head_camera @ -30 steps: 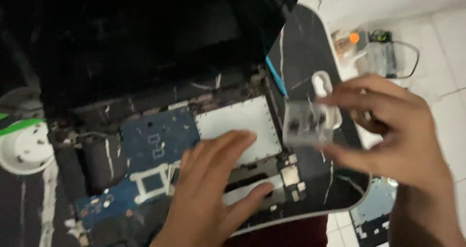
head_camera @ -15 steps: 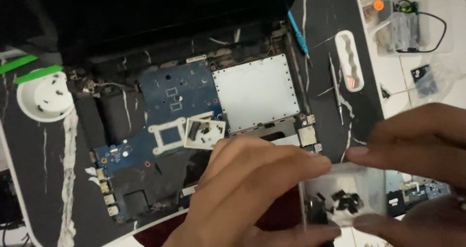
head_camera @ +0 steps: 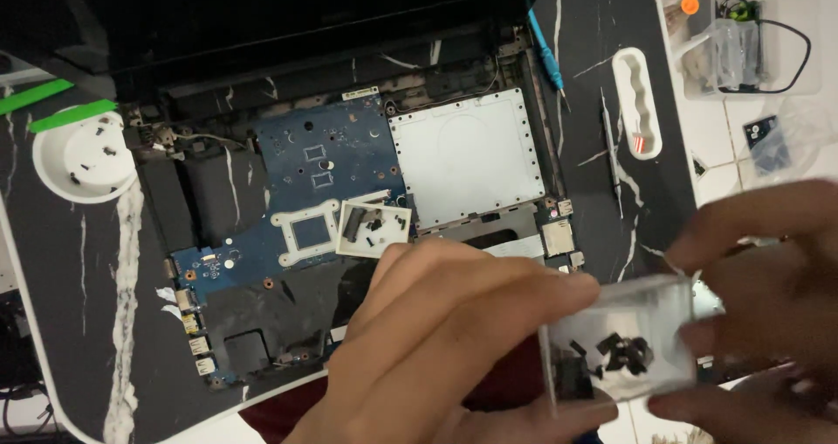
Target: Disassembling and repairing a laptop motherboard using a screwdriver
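We're gripping a clear plastic box (head_camera: pixel 621 348) of small black parts with both hands, left hand (head_camera: pixel 445 339) and right hand (head_camera: pixel 768 296) fingers closed on it, low right, beside the opened laptop (head_camera: pixel 349 217).

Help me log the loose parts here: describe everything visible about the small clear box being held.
The small clear box looks like thin transparent plastic, roughly square with low walls, and seems open on top. A handful of small dark bits, probably screws, lie loose inside, too blurred to count. It is held at the lower right, off the table, tipped slightly. The left hand grips its left edge and the right hand pinches its right side from above and below.
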